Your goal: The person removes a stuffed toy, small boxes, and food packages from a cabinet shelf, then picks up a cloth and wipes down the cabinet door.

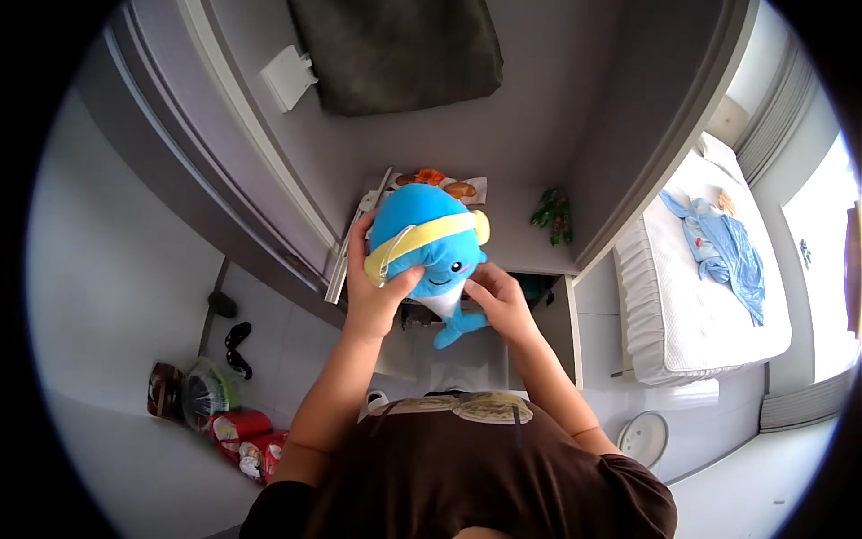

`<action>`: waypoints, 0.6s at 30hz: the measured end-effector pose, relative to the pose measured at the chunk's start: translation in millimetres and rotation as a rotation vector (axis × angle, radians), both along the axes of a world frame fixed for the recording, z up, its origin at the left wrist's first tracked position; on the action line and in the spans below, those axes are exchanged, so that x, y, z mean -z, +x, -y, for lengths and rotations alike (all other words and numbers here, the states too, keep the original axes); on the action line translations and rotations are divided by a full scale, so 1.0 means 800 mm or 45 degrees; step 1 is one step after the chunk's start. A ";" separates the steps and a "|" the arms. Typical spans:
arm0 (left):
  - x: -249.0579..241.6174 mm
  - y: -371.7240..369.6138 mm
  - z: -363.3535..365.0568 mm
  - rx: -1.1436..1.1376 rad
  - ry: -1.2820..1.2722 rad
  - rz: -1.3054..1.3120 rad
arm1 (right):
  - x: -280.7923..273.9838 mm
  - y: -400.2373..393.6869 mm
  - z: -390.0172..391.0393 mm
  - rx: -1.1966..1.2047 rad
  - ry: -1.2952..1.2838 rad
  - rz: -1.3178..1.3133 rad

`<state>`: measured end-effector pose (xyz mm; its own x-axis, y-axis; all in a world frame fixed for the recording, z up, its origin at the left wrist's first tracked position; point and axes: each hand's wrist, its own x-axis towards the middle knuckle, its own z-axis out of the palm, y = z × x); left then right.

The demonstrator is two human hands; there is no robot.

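A blue plush whale (429, 207) with a white belly, a smiling face and a yellow headphone-like band (422, 235) is held up in front of the open cupboard. My left hand (375, 283) grips its left side, thumb across the front near the band and fingers partly hidden behind. A thin pale cord loop hangs over the band there. Lower down, my right hand (499, 301) closes on the toy's right side just above the tail (458, 327), its fingertips partly hidden. The tail points down between my hands.
Behind the toy, the cupboard shelf (521, 235) carries orange items (429, 177) and green-black wrapped pieces (553, 216). An open drawer (563, 328) sits below. A bed (682, 305) with blue clothing stands right; a round basin (645, 437), shoes (238, 346) and red packages (242, 427) lie on the floor.
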<state>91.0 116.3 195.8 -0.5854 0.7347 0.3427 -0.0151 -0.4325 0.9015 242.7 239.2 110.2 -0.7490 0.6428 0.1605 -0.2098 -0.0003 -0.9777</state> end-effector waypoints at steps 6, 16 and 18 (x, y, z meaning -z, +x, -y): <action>0.010 -0.022 0.050 -0.357 -0.057 -0.320 | -0.063 -0.005 0.015 0.254 0.537 0.036; -0.004 -0.045 0.211 -1.037 -0.105 -0.364 | -0.123 -0.124 0.129 -0.069 1.010 -0.328; 0.006 -0.059 0.252 -1.168 -0.118 -0.369 | -0.149 -0.143 0.166 -0.019 1.130 -0.651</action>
<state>43.8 -85.3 191.3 -0.8469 0.0651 0.5278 0.5215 -0.0926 0.8482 128.6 106.5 229.1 -0.4644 0.1277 0.8764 -0.6073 0.6743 -0.4201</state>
